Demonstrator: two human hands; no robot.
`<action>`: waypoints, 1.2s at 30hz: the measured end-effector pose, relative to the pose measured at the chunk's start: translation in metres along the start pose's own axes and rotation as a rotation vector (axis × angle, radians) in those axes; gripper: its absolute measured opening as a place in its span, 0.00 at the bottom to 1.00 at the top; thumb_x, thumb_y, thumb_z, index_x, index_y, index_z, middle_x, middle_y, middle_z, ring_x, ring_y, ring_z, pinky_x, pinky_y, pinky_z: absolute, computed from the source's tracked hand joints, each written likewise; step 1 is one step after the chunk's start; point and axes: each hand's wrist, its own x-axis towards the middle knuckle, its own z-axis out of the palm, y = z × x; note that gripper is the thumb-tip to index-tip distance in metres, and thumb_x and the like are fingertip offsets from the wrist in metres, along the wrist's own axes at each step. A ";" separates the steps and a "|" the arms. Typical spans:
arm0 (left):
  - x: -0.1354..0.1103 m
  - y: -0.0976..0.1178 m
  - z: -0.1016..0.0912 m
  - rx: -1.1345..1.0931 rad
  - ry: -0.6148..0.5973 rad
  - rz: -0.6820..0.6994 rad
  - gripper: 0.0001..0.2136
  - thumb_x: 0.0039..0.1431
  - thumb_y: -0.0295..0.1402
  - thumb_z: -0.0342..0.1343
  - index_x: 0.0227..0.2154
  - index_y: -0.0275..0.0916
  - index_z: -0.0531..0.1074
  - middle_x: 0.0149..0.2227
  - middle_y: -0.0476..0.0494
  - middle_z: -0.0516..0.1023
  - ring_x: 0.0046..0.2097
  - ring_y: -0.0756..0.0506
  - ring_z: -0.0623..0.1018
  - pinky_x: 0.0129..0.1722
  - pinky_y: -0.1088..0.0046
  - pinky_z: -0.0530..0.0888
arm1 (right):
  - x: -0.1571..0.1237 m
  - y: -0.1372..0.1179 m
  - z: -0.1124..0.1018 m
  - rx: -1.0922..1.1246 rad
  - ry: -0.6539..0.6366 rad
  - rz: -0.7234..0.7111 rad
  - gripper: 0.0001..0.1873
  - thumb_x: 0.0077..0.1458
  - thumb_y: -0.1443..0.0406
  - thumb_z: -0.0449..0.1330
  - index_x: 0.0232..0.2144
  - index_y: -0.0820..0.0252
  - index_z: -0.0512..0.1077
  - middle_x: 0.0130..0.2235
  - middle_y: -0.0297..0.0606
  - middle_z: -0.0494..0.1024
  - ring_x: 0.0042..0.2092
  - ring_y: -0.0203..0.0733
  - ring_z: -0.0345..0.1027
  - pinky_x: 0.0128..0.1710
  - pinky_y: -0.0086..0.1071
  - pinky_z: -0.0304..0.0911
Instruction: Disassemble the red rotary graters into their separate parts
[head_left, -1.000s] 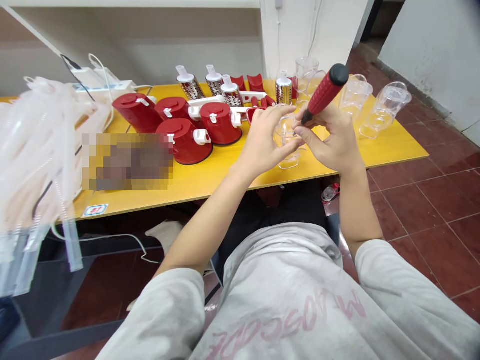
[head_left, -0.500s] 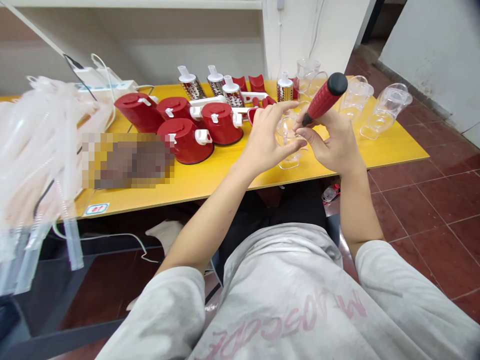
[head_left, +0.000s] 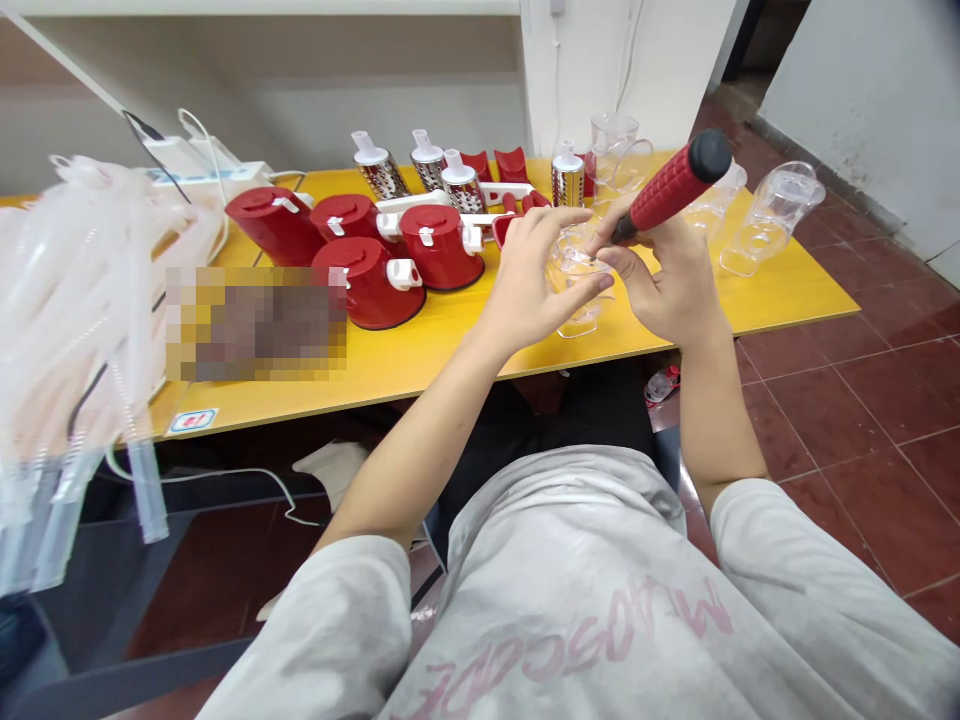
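My right hand [head_left: 667, 275] is closed on a screwdriver [head_left: 667, 195] with a ribbed red handle and a black end. It leans with its handle up to the right; fingers hide most of its lower end, over the top of a clear plastic housing [head_left: 581, 318]. My left hand [head_left: 536, 275] curls round the housing's left side, thumb in front and fingers behind, gripping it just above the yellow table [head_left: 420, 355]. My two thumbs are close together at the rim of the housing.
More clear housings [head_left: 776, 215] stand at the right and back. Left of my hands are several red grater bases [head_left: 442, 245], with metal grater drums [head_left: 461, 185] behind. Plastic bags [head_left: 97, 300] hang over the left edge near a power strip [head_left: 232, 178]. One patch is blurred out.
The screwdriver's handle has tipped further to the right and slightly up in my right hand. My left hand stays on the clear housing.
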 end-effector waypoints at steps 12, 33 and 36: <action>-0.001 -0.001 -0.001 -0.025 0.111 0.004 0.35 0.71 0.69 0.59 0.71 0.55 0.75 0.69 0.39 0.80 0.75 0.29 0.76 0.76 0.38 0.70 | -0.001 -0.006 -0.001 0.082 0.172 0.001 0.25 0.78 0.37 0.58 0.56 0.46 0.76 0.51 0.35 0.85 0.60 0.51 0.88 0.60 0.51 0.88; -0.172 -0.031 -0.138 0.370 0.169 -0.491 0.27 0.70 0.55 0.67 0.66 0.52 0.83 0.61 0.36 0.84 0.56 0.31 0.86 0.62 0.42 0.83 | -0.002 -0.007 0.000 0.055 0.285 0.011 0.37 0.72 0.33 0.61 0.74 0.35 0.65 0.75 0.38 0.75 0.58 0.53 0.88 0.52 0.47 0.89; -0.188 -0.037 -0.136 0.369 0.161 -0.564 0.28 0.68 0.54 0.68 0.67 0.51 0.82 0.62 0.36 0.84 0.59 0.29 0.85 0.66 0.39 0.81 | -0.003 -0.004 0.001 0.107 0.264 -0.010 0.37 0.72 0.34 0.61 0.73 0.34 0.65 0.73 0.36 0.76 0.58 0.53 0.88 0.52 0.49 0.89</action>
